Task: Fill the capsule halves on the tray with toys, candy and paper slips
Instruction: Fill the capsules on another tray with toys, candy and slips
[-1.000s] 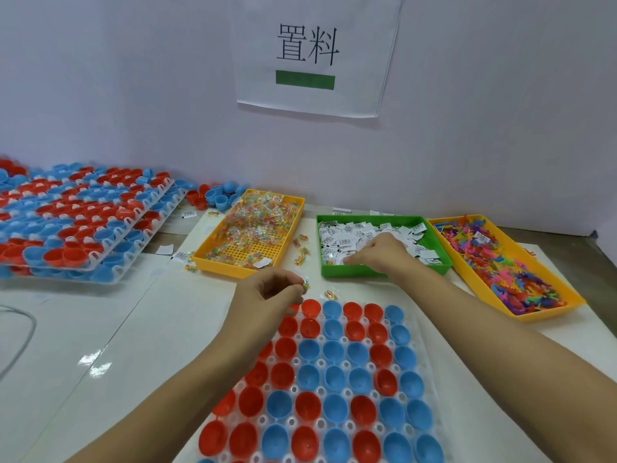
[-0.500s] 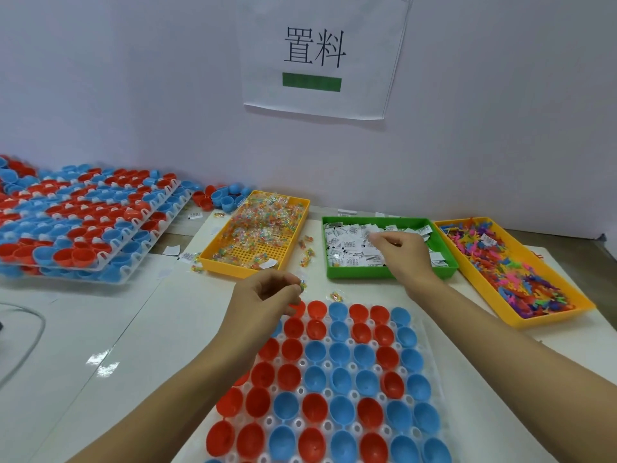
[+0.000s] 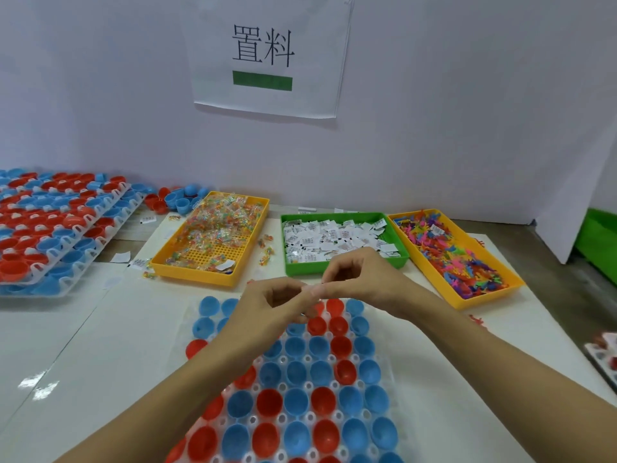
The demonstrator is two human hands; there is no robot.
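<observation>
A clear tray (image 3: pixel 282 418) of open blue capsule halves (image 3: pixel 295 372) and red capsule halves (image 3: pixel 344 369) lies in front of me. Behind it stand an orange bin (image 3: pixel 197 277) of candy packets (image 3: pixel 220 222), a green bin (image 3: pixel 344 267) of paper slips (image 3: pixel 330 238), and a second orange bin (image 3: pixel 487 300) of coloured toys (image 3: pixel 450 255). My left hand (image 3: pixel 277 302) and my right hand (image 3: pixel 364 279) meet fingertip to fingertip above the tray's far rows. A small pale piece is pinched where the fingers touch; I cannot make out what it is.
Stacked trays of red and blue capsules (image 3: pixel 50 228) fill the left side, with loose capsule halves (image 3: pixel 177 198) by the wall. A few candy packets (image 3: pixel 265 252) lie between the bins. Another tray (image 3: pixel 604 352) shows at the right edge. A paper sign (image 3: pixel 270 55) hangs on the wall.
My right hand left the green bin and came back toward me. My left hand shifted right, and both now touch above the tray's far end. The camera moved closer.
</observation>
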